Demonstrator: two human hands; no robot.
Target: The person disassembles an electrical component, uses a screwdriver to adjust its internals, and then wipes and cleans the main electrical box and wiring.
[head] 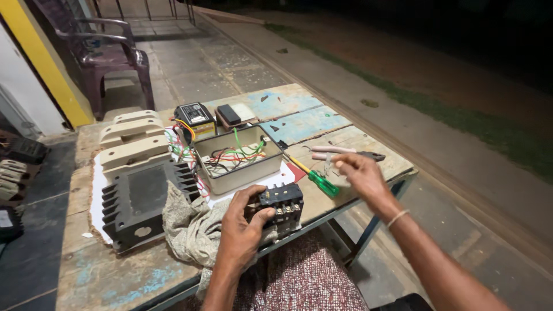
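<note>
My left hand grips a small black electrical switch block with metal screw terminals, at the near edge of the wooden table. My right hand hovers over the table's right side with fingers loosely spread, holding nothing. Just left of that hand lies a green-handled screwdriver. Pink-handled pliers rest just beyond its fingers. A beige open box with coloured wires inside stands behind the switch block.
A large black finned housing and beige covers sit at left, with a grey cloth beside them. A small black unit sits at the back. A purple plastic chair stands behind the table. More black parts lie on the floor at left.
</note>
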